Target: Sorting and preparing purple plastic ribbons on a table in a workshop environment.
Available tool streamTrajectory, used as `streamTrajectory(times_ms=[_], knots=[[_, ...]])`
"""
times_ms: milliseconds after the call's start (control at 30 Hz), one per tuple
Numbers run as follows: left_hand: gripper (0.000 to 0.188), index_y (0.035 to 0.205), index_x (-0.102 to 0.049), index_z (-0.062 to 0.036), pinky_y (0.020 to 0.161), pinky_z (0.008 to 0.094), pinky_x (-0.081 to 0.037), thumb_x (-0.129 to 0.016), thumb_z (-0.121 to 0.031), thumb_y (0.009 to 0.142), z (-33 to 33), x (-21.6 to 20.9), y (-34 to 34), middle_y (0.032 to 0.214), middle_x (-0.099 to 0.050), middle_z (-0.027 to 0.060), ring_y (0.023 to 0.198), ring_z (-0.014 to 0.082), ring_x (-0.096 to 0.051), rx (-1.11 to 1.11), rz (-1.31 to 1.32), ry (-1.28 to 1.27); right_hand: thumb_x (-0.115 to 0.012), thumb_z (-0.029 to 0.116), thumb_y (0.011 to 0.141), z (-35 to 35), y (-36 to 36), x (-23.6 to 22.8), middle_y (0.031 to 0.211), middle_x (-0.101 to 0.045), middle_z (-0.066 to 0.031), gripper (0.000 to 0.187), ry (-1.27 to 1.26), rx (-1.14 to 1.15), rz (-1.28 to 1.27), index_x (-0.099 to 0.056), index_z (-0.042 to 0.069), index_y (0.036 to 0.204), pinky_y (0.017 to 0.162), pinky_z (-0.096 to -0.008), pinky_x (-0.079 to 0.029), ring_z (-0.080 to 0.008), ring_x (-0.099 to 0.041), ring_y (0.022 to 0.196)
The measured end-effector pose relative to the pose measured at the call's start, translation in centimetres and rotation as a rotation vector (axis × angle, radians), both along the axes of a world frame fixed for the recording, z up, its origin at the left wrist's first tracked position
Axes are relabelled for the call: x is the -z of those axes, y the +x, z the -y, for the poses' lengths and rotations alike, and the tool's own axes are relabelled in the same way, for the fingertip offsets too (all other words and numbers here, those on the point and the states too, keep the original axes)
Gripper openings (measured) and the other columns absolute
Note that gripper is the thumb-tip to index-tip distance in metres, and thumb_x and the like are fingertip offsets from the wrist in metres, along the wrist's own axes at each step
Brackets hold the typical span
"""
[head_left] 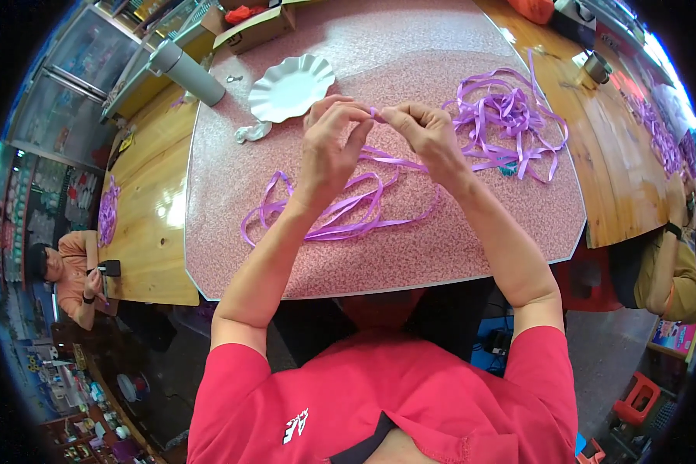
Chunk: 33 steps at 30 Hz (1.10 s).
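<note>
Over the middle of the pink speckled table, my left hand (pixel 335 139) and my right hand (pixel 425 133) meet almost fingertip to fingertip. Both pinch a short bit of purple ribbon (pixel 375 114) between thumb and fingers. More of this ribbon runs down from the hands. Loose loops of purple ribbon (pixel 356 226) lie on the table under my forearms. To the right of my right hand is a tangled heap of purple ribbon (pixel 506 116). A white scalloped plate (pixel 290 87) sits just beyond my left hand.
A grey bottle (pixel 187 72) leans in view at the far left, beside a crumpled white scrap (pixel 253 132). A cardboard box (pixel 255 29) stands at the back. A metal mug (pixel 595 68) is on the right wooden table. Other people sit at left and right with purple ribbon near them.
</note>
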<state>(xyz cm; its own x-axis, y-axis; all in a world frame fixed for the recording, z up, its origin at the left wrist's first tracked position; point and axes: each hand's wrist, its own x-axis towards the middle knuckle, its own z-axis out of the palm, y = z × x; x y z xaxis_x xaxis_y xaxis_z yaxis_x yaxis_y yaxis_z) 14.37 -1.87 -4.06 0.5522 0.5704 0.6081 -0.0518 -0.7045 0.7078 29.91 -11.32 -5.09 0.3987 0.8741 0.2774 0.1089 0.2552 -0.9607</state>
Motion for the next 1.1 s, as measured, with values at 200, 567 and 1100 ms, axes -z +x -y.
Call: streamTrajectory(times_ms=[200,567,1100], knots=[[0.012,0.09,-0.059,-0.0079,0.089,0.0394,-0.038,-0.069,-0.009,0.082,-0.1,-1.6,-0.3,0.097,-0.062,0.0049,0.107,0.0239,-0.057,-0.01,-0.218,0.698,-0.07,0.032,0.091,-0.3,0.4,0.2,0.059,-0.044,0.0095,0.025,-0.183,-0.192,-0.257,-0.069,0.009,0.083,0.044,-0.0206,-0.022,-0.0013,-0.032,0.049],[0.012,0.089,-0.059,-0.0067,0.087,0.0391,-0.04,-0.069,-0.008,0.083,0.6,-0.8,-0.3,0.101,-0.057,0.0081,0.1,0.0236,-0.056,-0.011,-0.129,0.626,-0.07,0.024,0.09,0.0,0.1,-0.7,0.061,-0.047,0.0088,0.017,-0.204,-0.217,-0.318,-0.067,0.008,0.082,0.045,-0.0193,-0.025,-0.0008,-0.035,0.05],[0.014,0.104,-0.059,-0.0042,0.089,0.034,-0.049,-0.056,-0.017,0.099,0.2,0.6,-0.8,0.1,-0.064,0.0069,0.095,0.017,-0.061,0.428,0.114,-1.031,-0.067,0.012,0.087,0.0,-0.6,0.4,0.073,-0.055,0.0034,0.008,0.086,-0.073,0.032,-0.066,0.007,0.093,0.049,-0.0216,-0.036,-0.0071,-0.048,0.056]])
